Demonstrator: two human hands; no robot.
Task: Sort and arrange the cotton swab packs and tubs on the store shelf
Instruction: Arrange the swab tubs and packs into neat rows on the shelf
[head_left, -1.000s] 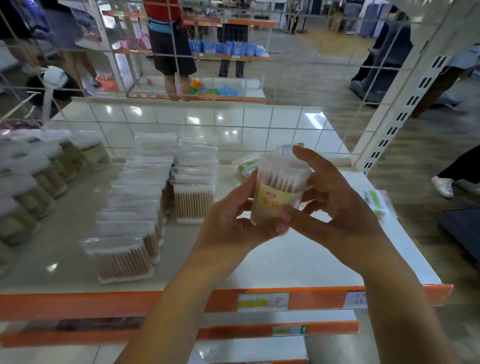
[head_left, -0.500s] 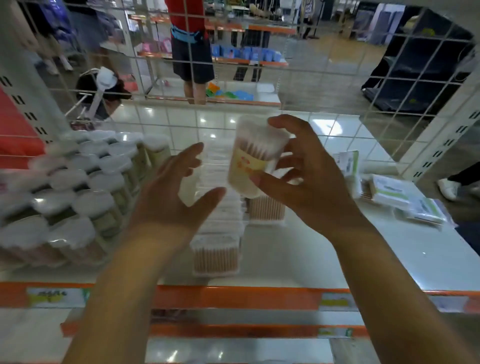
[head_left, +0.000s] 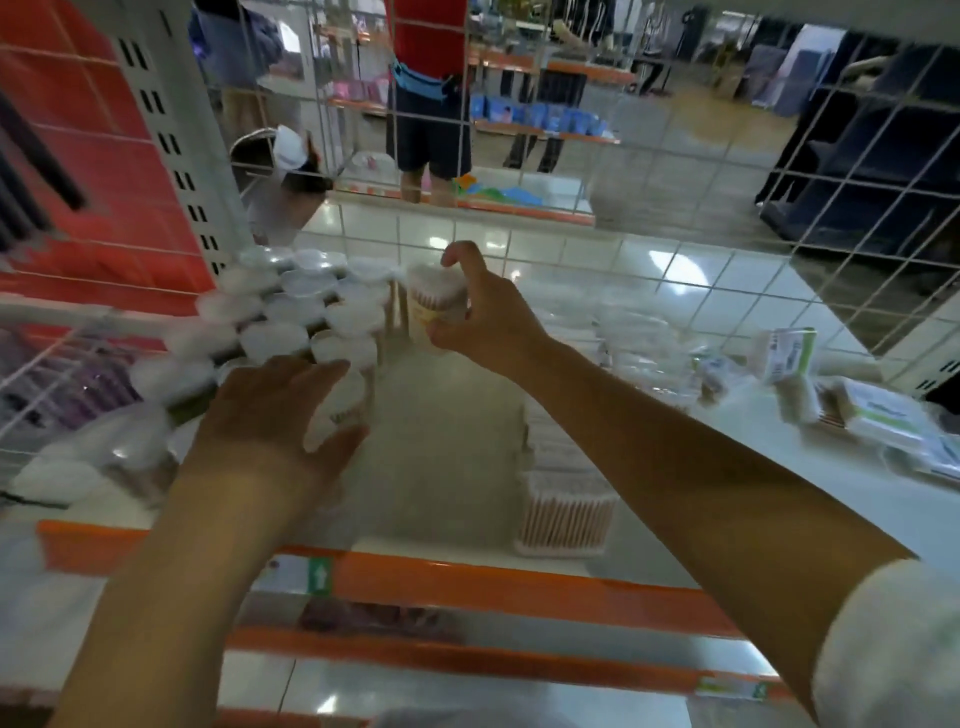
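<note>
We could not read the label on the tub (head_left: 434, 306), since our right hand (head_left: 485, 317) covered its right side and lower end and motion smeared the print. Our left hand (head_left: 275, 410) hid part of the nearest lidded tubs (head_left: 291, 312), and those nearer the left edge were smeared into white patches. The price tags on the orange shelf edge (head_left: 519, 582) were too blurred to read. The boxes at the right (head_left: 878, 415) ran off the picture's edge.

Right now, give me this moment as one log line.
right hand: grips tub at tub block's right edge | left hand: open over front tubs | packs: untouched
</note>
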